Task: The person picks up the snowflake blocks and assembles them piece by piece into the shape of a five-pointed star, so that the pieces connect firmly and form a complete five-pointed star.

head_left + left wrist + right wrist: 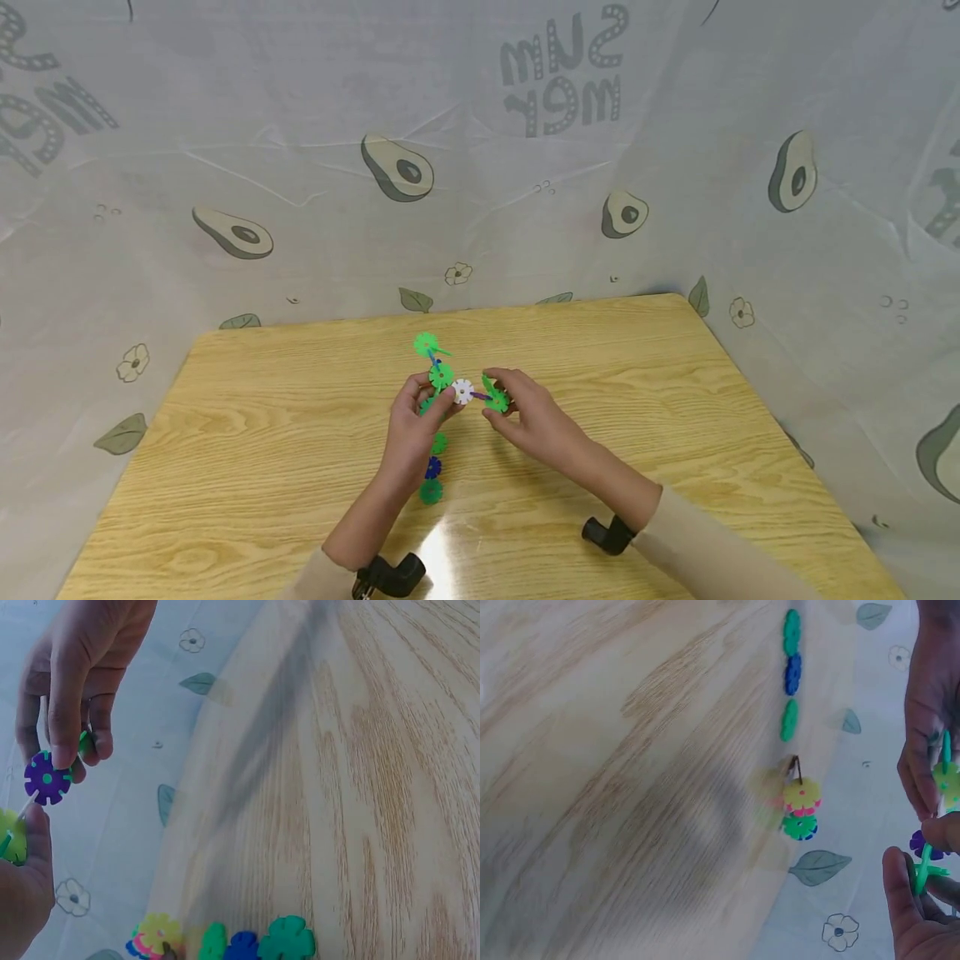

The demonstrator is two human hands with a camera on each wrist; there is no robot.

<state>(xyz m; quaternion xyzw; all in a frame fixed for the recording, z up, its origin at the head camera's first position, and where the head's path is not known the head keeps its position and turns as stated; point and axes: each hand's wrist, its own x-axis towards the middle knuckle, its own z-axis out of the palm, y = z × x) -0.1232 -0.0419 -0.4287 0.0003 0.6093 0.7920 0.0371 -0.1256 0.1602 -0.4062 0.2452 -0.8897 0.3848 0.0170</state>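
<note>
My left hand (414, 421) pinches a joined string of notched plastic snowflake discs between thumb and fingers. Green discs (441, 376) rise above its fingertips, and a white disc (462, 392) sticks out beside the thumb. A purple disc (47, 778), edge-on in the head view, links the white one to a green disc (497, 401) on the right. Around that green disc curl the thumb and fingers of my right hand (532, 417). Another green disc (933, 871) shows between the right fingers in the right wrist view. The left fingers partly hide the string.
Loose discs lie in a column on the wooden table (600, 358): a green one (439, 443), a blue one (432, 467) and a darker green one (431, 492). Beyond them, a small cluster with a yellow disc (802, 794) appears in the right wrist view. Printed cloth (480, 233) surrounds the table.
</note>
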